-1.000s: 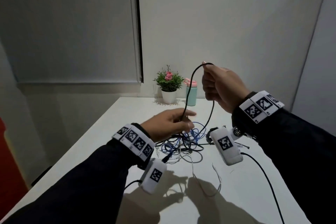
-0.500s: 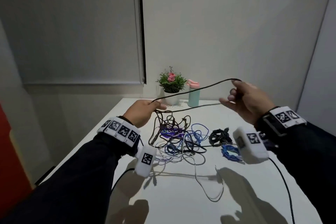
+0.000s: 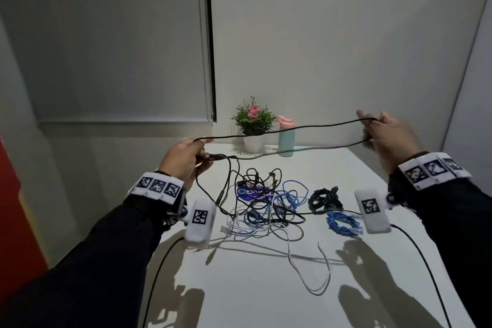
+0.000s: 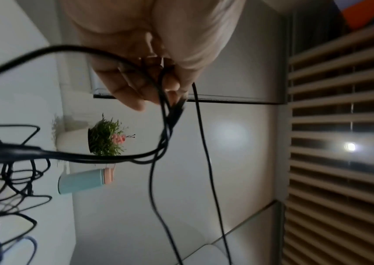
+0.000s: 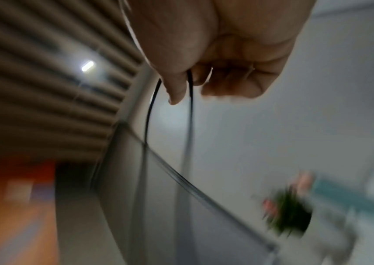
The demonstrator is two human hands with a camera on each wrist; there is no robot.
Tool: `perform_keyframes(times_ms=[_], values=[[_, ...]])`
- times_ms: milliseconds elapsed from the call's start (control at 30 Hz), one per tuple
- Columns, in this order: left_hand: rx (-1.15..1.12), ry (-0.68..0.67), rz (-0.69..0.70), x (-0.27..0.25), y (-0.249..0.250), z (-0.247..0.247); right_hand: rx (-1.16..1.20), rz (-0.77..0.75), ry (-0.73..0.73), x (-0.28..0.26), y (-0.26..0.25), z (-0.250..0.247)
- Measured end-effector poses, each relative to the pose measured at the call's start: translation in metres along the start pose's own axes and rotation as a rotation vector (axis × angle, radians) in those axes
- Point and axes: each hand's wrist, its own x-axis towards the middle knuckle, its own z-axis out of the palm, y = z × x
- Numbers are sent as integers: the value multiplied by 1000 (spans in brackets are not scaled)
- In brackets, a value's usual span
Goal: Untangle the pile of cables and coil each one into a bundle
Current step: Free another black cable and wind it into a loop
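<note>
Above the white table (image 3: 266,287): one black cable (image 3: 279,132), doubled into a long loop between both hands. Left hand (image 3: 183,160) pinches its strands and plug; right hand (image 3: 386,136) hooks the far bend with curled fingers (wrist view blurred). Below lies the cable tangle (image 3: 263,205), beside coiled black bundle (image 3: 324,198) and blue bundle (image 3: 343,222).

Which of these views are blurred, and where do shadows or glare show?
Head view: sharp, hard hand shadows on the table. Left wrist view: black cable mildly smeared, lamp glare through the blinds. Right wrist view: heavy motion blur; only the right hand reads clearly.
</note>
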Motion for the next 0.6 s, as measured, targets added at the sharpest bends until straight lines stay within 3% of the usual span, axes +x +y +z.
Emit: perform_keyframes(times_ms=[100,200,300,367,433,600], values=[[-196,-36,-65,-1,0,-1,235,83,-182,1,3,-4],[-289,30,-95,3,5,-5,-108,-72,-184,7,1,-7],[-189,91,-22,8,8,-16,-635,-326,-34,8,1,-13],[-95,62,6,5,7,-16,-592,-349,-62,2,2,-9],[-88,5,-3,-1,9,-6,-559,-308,-164,-5,5,2],[-31,-77,66,-16,21,32,-890,-90,-609,-20,8,21]])
